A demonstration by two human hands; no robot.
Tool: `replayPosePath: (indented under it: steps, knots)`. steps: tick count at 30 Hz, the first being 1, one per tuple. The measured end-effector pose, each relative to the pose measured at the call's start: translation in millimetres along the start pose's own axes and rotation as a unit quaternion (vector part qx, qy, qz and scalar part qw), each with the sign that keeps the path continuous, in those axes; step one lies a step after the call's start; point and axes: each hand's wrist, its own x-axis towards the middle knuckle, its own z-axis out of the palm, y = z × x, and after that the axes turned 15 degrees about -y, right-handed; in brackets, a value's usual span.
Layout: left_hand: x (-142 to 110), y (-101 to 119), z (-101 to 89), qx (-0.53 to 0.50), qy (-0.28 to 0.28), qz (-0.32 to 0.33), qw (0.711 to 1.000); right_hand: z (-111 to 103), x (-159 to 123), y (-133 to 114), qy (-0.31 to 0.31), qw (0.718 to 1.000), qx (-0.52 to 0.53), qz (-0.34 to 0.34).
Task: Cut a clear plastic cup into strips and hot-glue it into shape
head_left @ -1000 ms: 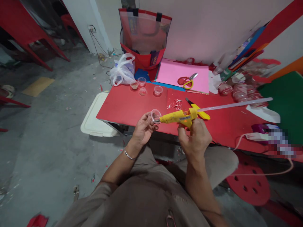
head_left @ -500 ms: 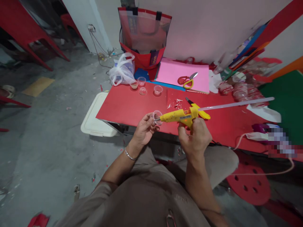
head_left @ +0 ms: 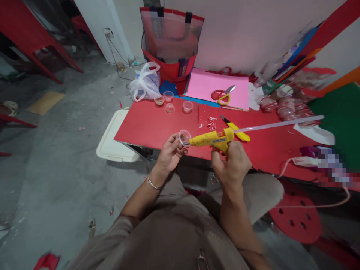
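Note:
My left hand (head_left: pixel 170 153) is closed on a small clear plastic cup (head_left: pixel 184 135), thumb and fingers pinching its side above the table's front edge. In my right hand (head_left: pixel 233 161) is a yellow hot glue gun (head_left: pixel 209 139), held by the handle and pointing left. Its metal nozzle is at the cup's opening; whether it touches the cup I cannot tell. A long translucent glue stick (head_left: pixel 281 122) juts from the gun's back. Just behind the gun lies a yellow utility knife (head_left: pixel 237 131) on the red table (head_left: pixel 149 125).
Several small clear cups (head_left: pixel 188 107) stand further back. Scissors (head_left: pixel 223 95) lie on pink sheets (head_left: pixel 202 84). White scraps (head_left: pixel 209 123) lie mid-table. A plastic bag (head_left: pixel 145 82) and a red tote bag (head_left: pixel 173 45) are at the back left; stacked cups (head_left: pixel 292 108) are at the right.
The cup in my left hand has shifted slightly left and tilted a little. The glue gun's nozzle has moved slightly left and down with it. Both holds are unchanged.

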Motion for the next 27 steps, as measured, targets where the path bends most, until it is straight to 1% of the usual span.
replayPosePath:
  steps: [4,12,20,27]
  knots:
    - [0.1,2.0,-0.3,-0.004,-0.003,0.007,1.0,-0.1,-0.1,-0.2,0.008,1.0,0.001,-0.012]
    - [-2.3,-2.5,-0.4,0.008,0.001,-0.017,1.0,0.5,-1.3,-0.6,-0.005,1.0,0.016,0.006]
    - [-4.1,-4.6,0.4,0.026,-0.025,-0.014,0.999,2.9,3.3,-3.4,0.019,1.0,0.006,0.001]
    - [-3.9,-7.7,-1.4,0.022,-0.035,-0.011,0.999,5.9,3.9,-2.3,0.017,1.0,0.003,0.023]
